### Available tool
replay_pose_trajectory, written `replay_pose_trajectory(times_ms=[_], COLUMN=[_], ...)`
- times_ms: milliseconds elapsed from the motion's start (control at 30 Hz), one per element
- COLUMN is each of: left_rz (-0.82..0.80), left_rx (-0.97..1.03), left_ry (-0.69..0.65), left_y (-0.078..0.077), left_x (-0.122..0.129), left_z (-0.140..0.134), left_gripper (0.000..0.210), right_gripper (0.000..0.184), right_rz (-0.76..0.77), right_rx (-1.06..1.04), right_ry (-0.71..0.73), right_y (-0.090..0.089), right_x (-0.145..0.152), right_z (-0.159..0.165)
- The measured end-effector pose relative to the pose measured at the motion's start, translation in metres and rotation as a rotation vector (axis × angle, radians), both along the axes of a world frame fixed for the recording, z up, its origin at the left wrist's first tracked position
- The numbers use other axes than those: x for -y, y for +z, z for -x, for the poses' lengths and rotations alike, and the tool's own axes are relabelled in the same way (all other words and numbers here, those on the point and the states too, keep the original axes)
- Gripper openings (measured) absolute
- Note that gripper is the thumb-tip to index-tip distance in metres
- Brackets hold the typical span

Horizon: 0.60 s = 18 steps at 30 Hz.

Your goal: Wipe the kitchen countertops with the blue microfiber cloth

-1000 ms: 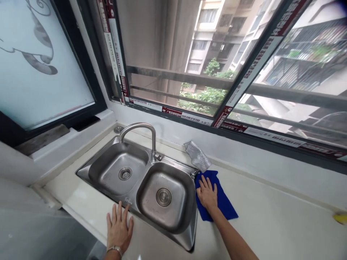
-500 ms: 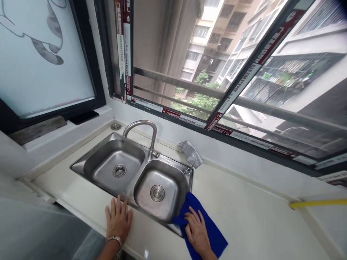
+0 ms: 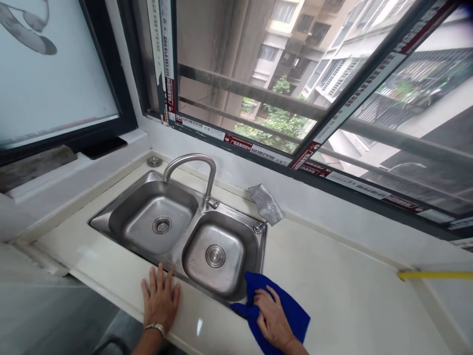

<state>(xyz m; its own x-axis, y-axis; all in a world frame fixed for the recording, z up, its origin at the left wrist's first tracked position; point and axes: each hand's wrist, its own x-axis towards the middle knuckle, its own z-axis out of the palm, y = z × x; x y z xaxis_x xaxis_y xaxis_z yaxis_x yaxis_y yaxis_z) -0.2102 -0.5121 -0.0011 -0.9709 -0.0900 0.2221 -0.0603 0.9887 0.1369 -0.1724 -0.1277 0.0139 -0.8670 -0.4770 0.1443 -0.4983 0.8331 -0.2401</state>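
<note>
My left hand [image 3: 160,301] lies flat on the pale countertop [image 3: 351,276], fingers spread, its fingertips at the front rim of the double steel sink [image 3: 173,264]. On the sink's front right corner, my right hand [image 3: 271,315] is closed on a blue cloth [image 3: 295,315]. The cloth covers that corner and spreads onto the counter beside it. Its curled fingers bunch the fabric, and part of the cloth is hidden under the hand. The right basin [image 3: 231,246] holds a closed drain strainer [image 3: 215,256]; the left basin [image 3: 142,217] has an open drain [image 3: 161,225].
A curved faucet [image 3: 212,175] stands behind the basins. A crumpled silvery sheet [image 3: 266,203] lies at the back right of the sink. A round metal strainer [image 3: 154,161] sits at the back left, a dark flat object [image 3: 105,147] on the ledge. A yellow hose [image 3: 436,275] is at the right.
My right hand and the cloth have shifted slightly along the sink's front right corner, and the fingers are more curled. My left hand stays in place. The camera view has tilted down a little.
</note>
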Motion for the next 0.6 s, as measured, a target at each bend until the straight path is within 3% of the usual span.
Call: replay_pose_trajectory(times_ms=[300, 600], left_rz=[0.005, 0.047], left_rx=[-0.04, 0.003], left_ry=[-0.01, -0.003], left_y=[-0.003, -0.005], left_x=[0.002, 0.006], left_z=[-0.001, -0.001], left_gripper=[0.053, 0.051], right_gripper=[0.036, 0.035], right_rz=[-0.043, -0.107], right_rx=[-0.044, -0.149], right_ry=[-0.019, -0.272], right_y=[0.001, -0.018], right_x=[-0.052, -0.085], right_z=[0.095, 0.191])
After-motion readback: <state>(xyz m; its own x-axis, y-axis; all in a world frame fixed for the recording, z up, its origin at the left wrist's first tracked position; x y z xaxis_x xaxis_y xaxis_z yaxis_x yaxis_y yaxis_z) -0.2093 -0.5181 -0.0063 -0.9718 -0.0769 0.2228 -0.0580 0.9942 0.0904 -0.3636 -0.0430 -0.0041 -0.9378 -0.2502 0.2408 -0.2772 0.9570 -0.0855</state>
